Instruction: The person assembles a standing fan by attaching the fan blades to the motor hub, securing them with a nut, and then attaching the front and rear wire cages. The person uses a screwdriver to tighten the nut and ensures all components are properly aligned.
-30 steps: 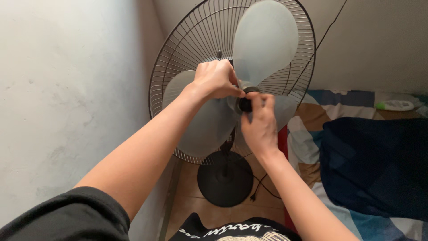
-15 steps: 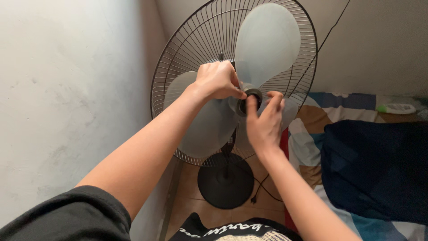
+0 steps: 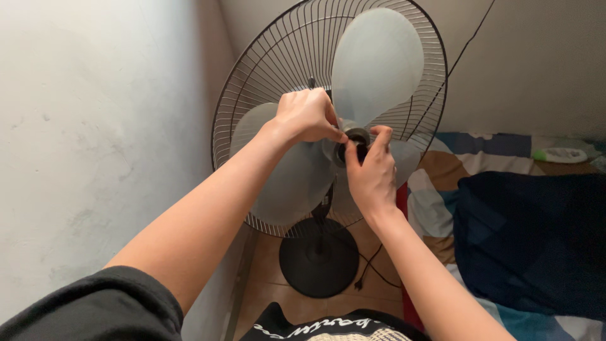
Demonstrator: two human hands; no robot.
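The left hand [image 3: 307, 115] clamps the blade [image 3: 297, 170] hub; the right hand [image 3: 371, 169] pinches the black cap [image 3: 355, 151]. Best to keep the blade braced while turning the cap squarely.

Both hands (left [image 3: 307, 115], right [image 3: 371, 173]) raised, arms outstretched, fingertips pinching.

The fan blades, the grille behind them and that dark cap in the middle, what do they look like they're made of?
Fan blades: likely translucent plastic, pale bluish and matte; the grille shows faintly through.
Grille: thin dark metal wire, probably painted or coated.
Cap, pinched by the right hand: dark, looks like hard plastic; mostly hidden.
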